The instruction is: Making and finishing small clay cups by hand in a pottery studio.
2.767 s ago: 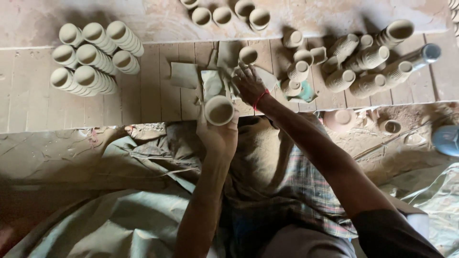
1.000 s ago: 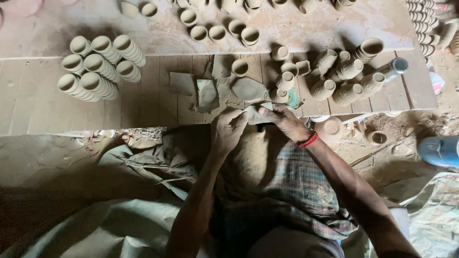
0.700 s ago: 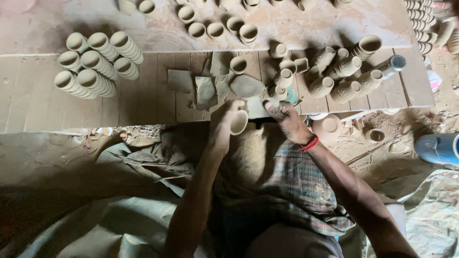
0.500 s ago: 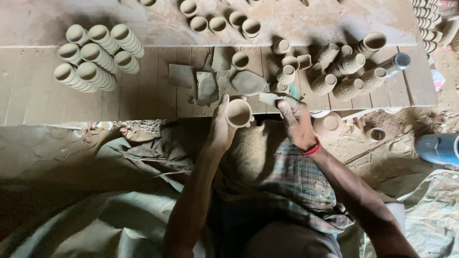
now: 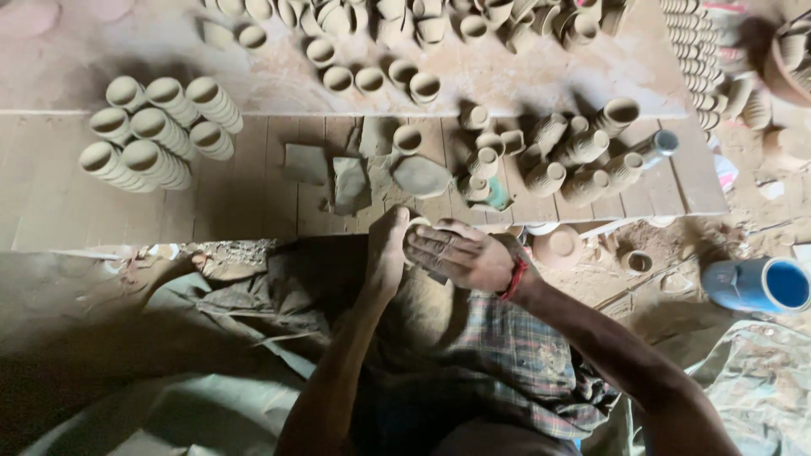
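A small unfired clay cup [image 5: 416, 225] sits between my two hands at the near edge of the wooden board [image 5: 253, 203]. My left hand [image 5: 387, 253] grips the cup from the left side. My right hand [image 5: 460, 253], with a red band at the wrist, lies flat over the cup's mouth and covers most of it. Only a sliver of the cup's rim shows.
Stacked clay cups [image 5: 156, 131] lie on their sides at the board's left. More cups [image 5: 574, 156] crowd the right; upright ones [image 5: 372, 78] stand behind. Clay scraps [image 5: 348, 181] and a flat clay piece [image 5: 420, 176] lie mid-board. A blue container [image 5: 756, 285] lies at the right.
My left hand lowered the cup towards the board's near edge. My right hand moved left from beside the cup and now covers its mouth.
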